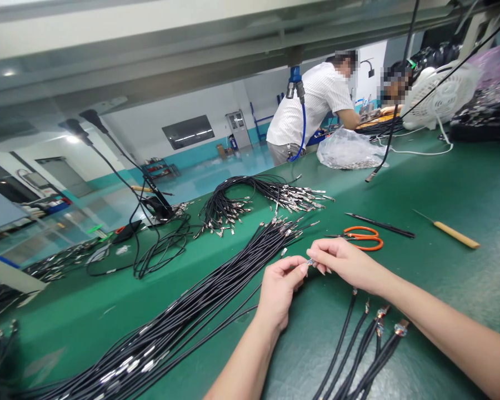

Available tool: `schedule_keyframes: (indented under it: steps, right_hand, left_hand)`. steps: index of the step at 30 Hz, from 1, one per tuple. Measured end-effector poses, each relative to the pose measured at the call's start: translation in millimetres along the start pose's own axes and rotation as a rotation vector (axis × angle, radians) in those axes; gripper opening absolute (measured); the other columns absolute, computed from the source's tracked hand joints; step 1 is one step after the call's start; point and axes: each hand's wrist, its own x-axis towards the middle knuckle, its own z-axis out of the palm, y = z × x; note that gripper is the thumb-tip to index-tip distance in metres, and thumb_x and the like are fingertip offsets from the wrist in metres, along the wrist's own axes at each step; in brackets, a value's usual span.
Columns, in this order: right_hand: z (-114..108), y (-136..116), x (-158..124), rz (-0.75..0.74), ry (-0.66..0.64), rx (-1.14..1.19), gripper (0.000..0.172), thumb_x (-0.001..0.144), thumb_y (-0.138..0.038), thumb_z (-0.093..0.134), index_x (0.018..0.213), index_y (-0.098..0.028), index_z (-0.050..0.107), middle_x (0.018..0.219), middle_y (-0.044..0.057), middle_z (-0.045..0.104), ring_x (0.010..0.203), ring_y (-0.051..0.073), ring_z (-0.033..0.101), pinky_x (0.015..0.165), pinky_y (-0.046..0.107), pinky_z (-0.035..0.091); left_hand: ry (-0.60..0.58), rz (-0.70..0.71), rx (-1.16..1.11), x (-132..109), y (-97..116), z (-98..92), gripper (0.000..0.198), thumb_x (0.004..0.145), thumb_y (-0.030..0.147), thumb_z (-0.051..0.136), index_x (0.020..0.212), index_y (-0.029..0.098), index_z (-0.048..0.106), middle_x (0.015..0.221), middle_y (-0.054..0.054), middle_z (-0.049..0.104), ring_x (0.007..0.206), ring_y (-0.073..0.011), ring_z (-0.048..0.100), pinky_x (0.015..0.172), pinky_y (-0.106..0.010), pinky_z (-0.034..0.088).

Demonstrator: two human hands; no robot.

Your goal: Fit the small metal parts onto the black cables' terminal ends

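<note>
My left hand (280,289) and my right hand (344,261) meet over the green bench, fingers pinched together on a small metal connector (310,261) at the end of a black cable. A long bundle of black cables (200,300) with metal ends lies to the left of my hands. Several finished cables (360,344) with metal plugs lie under my right forearm.
Orange scissors (364,238), a black tool (381,224) and a wooden-handled pick (452,231) lie beyond my hands. Another coiled cable bundle (250,203) and a plastic bag (348,150) sit farther back. Two people work near a white fan (441,97).
</note>
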Motion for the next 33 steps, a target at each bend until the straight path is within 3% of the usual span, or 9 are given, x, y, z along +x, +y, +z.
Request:
schedule_keyframes:
  steps: [17,33]
  right_hand:
    - [-0.4,2.8,1.2,0.06,0.086,-0.051,0.041,0.086,-0.043,0.041,0.054,-0.017,0.046,0.048,-0.004,0.045,0.048,0.01,0.04,0.052,0.022,0.032]
    - [0.0,0.1,-1.0,-0.054,0.101,-0.095,0.034,0.085,-0.034,0.042,0.056,-0.018,0.038,0.054,-0.004,0.038,0.054,0.011,0.037,0.053,0.023,0.031]
  left_hand:
    - [0.026,-0.035,-0.057,1.5,-7.8,0.1,0.029,0.067,0.035,0.067,0.079,0.01,0.059,0.054,0.004,0.042,0.047,-0.0049,0.029,0.046,-0.02,0.018]
    - [0.097,0.034,-0.084,-1.2,-5.6,7.7,0.023,0.069,0.032,0.065,0.068,0.009,0.059,0.051,0.003,0.042,0.045,-0.0055,0.028,0.044,-0.021,0.017]
